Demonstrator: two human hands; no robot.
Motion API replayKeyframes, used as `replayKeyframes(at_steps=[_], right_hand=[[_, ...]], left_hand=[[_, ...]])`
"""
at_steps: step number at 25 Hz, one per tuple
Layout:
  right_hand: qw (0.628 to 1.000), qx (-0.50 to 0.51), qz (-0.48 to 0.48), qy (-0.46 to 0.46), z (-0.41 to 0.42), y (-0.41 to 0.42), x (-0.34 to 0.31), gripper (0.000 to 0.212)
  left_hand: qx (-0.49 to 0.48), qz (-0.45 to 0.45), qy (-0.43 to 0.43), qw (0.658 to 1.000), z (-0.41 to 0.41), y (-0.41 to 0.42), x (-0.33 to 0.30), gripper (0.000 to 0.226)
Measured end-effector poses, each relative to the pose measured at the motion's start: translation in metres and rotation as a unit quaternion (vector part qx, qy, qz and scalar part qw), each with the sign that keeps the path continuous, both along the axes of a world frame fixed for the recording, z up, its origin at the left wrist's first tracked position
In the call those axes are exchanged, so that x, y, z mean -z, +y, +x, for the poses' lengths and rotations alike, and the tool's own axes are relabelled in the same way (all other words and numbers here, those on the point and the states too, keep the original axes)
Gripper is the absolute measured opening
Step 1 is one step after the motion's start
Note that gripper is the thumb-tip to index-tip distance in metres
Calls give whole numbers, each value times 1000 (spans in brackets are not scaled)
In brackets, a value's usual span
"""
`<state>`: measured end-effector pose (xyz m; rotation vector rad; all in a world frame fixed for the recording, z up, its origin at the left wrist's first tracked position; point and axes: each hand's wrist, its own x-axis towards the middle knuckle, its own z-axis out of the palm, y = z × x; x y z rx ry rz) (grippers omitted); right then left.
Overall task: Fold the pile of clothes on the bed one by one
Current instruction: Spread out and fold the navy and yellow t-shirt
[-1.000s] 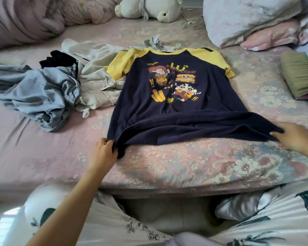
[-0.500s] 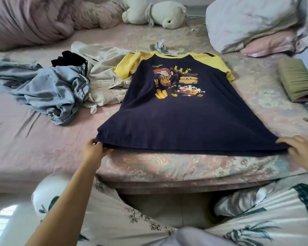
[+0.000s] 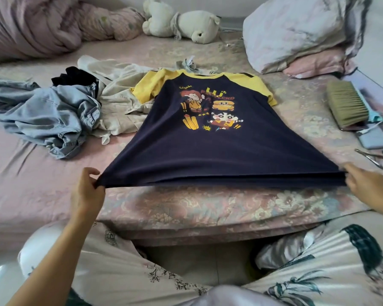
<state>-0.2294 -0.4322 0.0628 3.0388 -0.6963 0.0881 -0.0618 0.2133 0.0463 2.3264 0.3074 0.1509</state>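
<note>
A bed (image 3: 186, 208) with a pink floral cover carries a navy T-shirt (image 3: 210, 151) laid face up, with yellow sleeves and neckband and a cartoon print on the chest. Its collar lies flat on the bed while the hem is lifted and stretched taut. The left hand (image 3: 86, 191) pinches the hem's left corner; the right hand (image 3: 369, 186) grips the right corner. Crumpled denim (image 3: 51, 115) and a beige garment (image 3: 117, 107) lie just left of it.

Denim garment (image 3: 42, 115) and scissors (image 3: 376, 159) cut off at frame edges
</note>
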Motion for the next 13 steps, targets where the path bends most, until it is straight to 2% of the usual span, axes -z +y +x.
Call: replayKeyframes(at_steps=[2,3,5,7,9,12,13], right_hand=[[994,-23,12,107,-12,-2,4,27],[992,-23,17,122,-14,-6,8,28],[995,-5,16,103,-13,-36,24,34],[995,-18,23,97,-10,-78,54,43],[993,-77,24,91,-9,-88,66,50],[985,-123,39,114,-3,-88,72,45],[981,-148,34,121,1,-84,72,48]], left_hand=[[75,50,47,995,-4,8,12,50],[126,103,61,985,-6,11,18,50],[205,213,43,954,-6,15,17,48],[251,259,7,933,-11,18,10,43],[281,311,38,907,-16,19,5,36],[258,347,69,899,-16,23,1,32],[268,367,92,886,-21,21,-2,33]])
